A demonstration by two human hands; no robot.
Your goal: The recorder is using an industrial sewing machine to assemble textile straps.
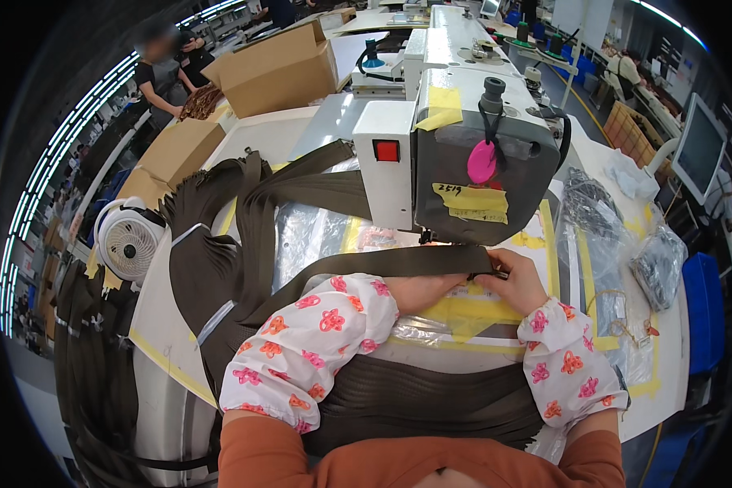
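A dark olive webbing strap (398, 262) runs from the bundle at the left to just below the sewing machine's (472, 154) needle area. My right hand (519, 281) pinches the strap's right end, where a small dark piece shows between the fingers; its kind is too small to make out. Under the strap lies my left hand (427, 294), its fingers closed near the same end and partly hidden by the webbing. A thick bundle of like straps (211, 268) hangs over the table's left side, bound with pale ties. More straps (431, 398) lie stacked across my lap.
A white fan (130, 244) stands at the left edge, near open cardboard boxes (276, 69). Clear plastic bags (594, 211) with dark contents lie to the right, beside a blue bin (702, 313) and a screen (699, 146). Other people work farther back.
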